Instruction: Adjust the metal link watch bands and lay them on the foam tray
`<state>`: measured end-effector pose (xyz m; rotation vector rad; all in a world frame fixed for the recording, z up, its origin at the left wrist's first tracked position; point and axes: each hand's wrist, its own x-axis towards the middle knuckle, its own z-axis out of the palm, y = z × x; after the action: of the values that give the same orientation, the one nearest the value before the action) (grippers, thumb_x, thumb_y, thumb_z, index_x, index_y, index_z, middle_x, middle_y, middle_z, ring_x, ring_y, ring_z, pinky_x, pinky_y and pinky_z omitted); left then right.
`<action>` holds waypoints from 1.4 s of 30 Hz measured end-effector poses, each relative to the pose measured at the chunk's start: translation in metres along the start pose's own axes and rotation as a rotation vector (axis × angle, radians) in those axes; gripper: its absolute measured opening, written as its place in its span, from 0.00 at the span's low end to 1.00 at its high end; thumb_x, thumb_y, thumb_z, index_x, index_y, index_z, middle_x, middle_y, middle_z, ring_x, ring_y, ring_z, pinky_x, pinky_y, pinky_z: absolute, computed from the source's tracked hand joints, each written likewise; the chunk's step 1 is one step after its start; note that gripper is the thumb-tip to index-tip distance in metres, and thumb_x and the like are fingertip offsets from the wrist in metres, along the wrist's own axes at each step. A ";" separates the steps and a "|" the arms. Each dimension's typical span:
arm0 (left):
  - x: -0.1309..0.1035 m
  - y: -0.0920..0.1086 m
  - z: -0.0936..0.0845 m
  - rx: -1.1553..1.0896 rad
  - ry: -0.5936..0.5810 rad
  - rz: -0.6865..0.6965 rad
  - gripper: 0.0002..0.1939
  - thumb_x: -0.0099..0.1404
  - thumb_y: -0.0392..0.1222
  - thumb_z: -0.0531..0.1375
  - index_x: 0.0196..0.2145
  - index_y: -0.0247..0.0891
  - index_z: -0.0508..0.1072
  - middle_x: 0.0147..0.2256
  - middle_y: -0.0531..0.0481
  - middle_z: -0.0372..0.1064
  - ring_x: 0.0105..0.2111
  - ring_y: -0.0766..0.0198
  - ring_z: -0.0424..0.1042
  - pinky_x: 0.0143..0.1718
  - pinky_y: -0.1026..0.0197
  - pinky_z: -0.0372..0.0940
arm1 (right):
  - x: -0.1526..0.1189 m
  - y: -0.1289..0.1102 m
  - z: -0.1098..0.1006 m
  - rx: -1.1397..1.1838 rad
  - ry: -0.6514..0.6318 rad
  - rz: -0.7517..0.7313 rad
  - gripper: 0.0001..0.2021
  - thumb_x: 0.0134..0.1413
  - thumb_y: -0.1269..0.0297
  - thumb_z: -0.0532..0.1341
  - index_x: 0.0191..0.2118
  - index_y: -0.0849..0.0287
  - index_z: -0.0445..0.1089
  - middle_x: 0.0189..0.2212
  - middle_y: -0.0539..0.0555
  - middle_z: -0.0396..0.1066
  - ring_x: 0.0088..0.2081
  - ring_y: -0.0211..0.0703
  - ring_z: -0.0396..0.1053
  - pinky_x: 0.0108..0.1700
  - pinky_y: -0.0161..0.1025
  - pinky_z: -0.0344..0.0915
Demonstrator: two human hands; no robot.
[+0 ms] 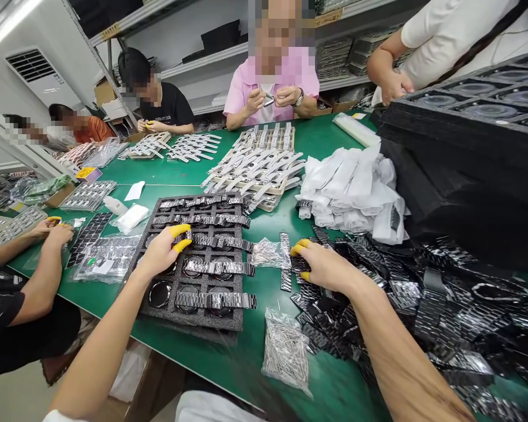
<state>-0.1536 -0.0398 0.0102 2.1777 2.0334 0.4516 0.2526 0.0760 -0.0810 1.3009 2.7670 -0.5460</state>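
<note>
Yellow finger covers sit on the fingertips of both my hands. My left hand (163, 251) is over the grey foam tray (169, 313), its thumb and finger closed about the near end of a black metal watch band (215, 241) in the third row. Several bands lie across the tray, and round black watch cases (159, 294) fill its pockets. To the right, my right hand (321, 265) reaches to the edge of a heap of black metal watch bands (405, 287). Its finger and thumb are around a dark band (297, 267), partly hidden by the hand. Another band (285, 261) lies just left of it.
Bags of thin metal pins (286, 351) lie near the front edge and beside the tray. White-wrapped pieces (349, 184) are piled behind the heap. White-strapped watches (255, 170) stack farther back. A tall black stack of trays (462, 152) stands right. Co-workers sit around the green table.
</note>
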 end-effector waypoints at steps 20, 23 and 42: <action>0.085 0.168 0.048 -0.375 -0.109 0.543 0.16 0.76 0.42 0.57 0.57 0.37 0.75 0.58 0.39 0.75 0.61 0.52 0.71 0.64 0.42 0.67 | 0.004 -0.014 -0.020 -0.075 0.036 0.111 0.10 0.67 0.70 0.56 0.45 0.64 0.75 0.44 0.64 0.77 0.45 0.53 0.77 0.47 0.41 0.67; 0.083 0.161 0.061 -0.440 -0.138 0.497 0.16 0.76 0.43 0.58 0.57 0.38 0.75 0.57 0.41 0.76 0.59 0.52 0.73 0.63 0.43 0.68 | 0.002 -0.006 -0.023 -0.018 0.021 0.069 0.11 0.69 0.69 0.56 0.47 0.61 0.76 0.46 0.61 0.78 0.46 0.50 0.77 0.47 0.39 0.66; 0.078 0.180 0.067 -1.262 -0.617 0.217 0.16 0.74 0.53 0.59 0.41 0.35 0.76 0.27 0.49 0.76 0.28 0.63 0.75 0.35 0.60 0.70 | -0.058 -0.060 -0.063 0.907 0.608 0.039 0.09 0.68 0.54 0.62 0.42 0.52 0.73 0.35 0.52 0.75 0.34 0.44 0.73 0.37 0.41 0.71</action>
<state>0.0416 0.0293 0.0093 1.4107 0.7603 0.6960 0.2523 0.0186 0.0066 1.9119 3.0139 -1.8232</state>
